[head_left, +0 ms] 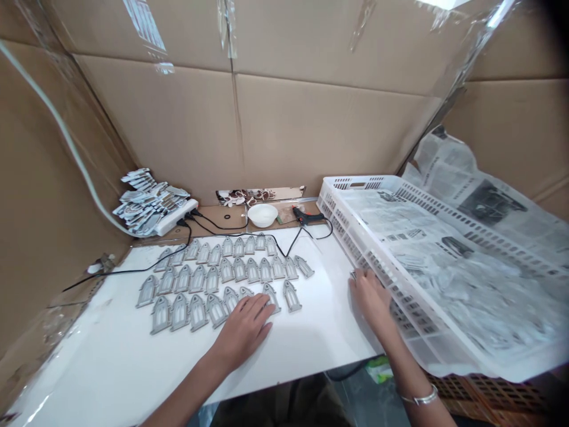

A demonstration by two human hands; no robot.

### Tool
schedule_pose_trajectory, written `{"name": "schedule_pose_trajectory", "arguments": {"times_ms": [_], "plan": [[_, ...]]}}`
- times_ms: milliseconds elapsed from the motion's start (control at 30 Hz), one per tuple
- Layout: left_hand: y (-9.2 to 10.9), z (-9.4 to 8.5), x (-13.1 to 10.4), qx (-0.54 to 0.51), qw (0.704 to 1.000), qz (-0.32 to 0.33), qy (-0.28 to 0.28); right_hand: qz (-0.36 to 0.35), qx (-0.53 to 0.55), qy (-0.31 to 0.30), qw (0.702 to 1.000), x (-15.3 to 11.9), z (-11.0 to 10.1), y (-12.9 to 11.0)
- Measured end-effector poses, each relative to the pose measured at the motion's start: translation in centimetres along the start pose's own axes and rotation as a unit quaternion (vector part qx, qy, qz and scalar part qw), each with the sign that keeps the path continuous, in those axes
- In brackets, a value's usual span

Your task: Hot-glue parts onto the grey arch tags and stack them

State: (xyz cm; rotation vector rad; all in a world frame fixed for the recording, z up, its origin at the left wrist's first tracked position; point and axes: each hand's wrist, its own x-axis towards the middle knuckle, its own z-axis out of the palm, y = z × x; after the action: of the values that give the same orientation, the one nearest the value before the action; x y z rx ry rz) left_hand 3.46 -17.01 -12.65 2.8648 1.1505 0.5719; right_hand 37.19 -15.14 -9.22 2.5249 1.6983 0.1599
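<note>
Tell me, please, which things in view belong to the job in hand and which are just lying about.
Probably in use:
gray arched pieces, some under the left hand
white crate, beside the right hand

Seemingly just lying about:
glue gun
white bowl
power strip
pile beside the power strip

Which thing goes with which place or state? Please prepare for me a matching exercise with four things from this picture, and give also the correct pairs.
Things:
1. Left hand
2. Glue gun
3. Power strip
4. Right hand

Places or states:
A. Has black plugs in it
B. Beside the side wall of the white crate
C. At the front row of grey arched pieces
D. Between the bowl and the crate

Pairs: 1-C, 2-D, 3-A, 4-B
</note>
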Motion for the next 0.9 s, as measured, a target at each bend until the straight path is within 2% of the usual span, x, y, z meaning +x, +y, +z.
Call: {"name": "schedule_pose_trajectory", "arguments": {"times_ms": [167, 367, 500, 633, 767, 900], "plan": [[0.0, 0.2, 0.0, -0.006, 1.000, 0.001, 0.009, -0.051, 0.041, -0.027, 0.998, -0.1, -0.4, -0.6], [-0.1, 0.3, -0.2, -0.002, 1.000, 0.000, 0.011, -0.180, 0.163, -0.075, 0.967, -1.1, -1.5, -2.3], [-0.1, 0.2, -0.2, -0.008, 1.000, 0.000, 0.009, -0.154, 0.144, -0.067, 0.975, -1.9, -1.3, -3.6], [-0.2, 0.1, -0.2, -0.008, 1.000, 0.001, 0.005, -0.119, 0.073, -0.064, 0.988, -2.0, -1.3, -4.3], [-0.1, 0.2, -0.2, -0.011, 1.000, -0.004, 0.002, -0.112, 0.022, -0.090, 0.989, -1.4, -2.2, -4.4], [-0.2, 0.2, -0.3, -0.018, 1.000, -0.008, 0.006, -0.124, 0.032, -0.097, 0.987, -1.1, -3.2, -4.1]]}}
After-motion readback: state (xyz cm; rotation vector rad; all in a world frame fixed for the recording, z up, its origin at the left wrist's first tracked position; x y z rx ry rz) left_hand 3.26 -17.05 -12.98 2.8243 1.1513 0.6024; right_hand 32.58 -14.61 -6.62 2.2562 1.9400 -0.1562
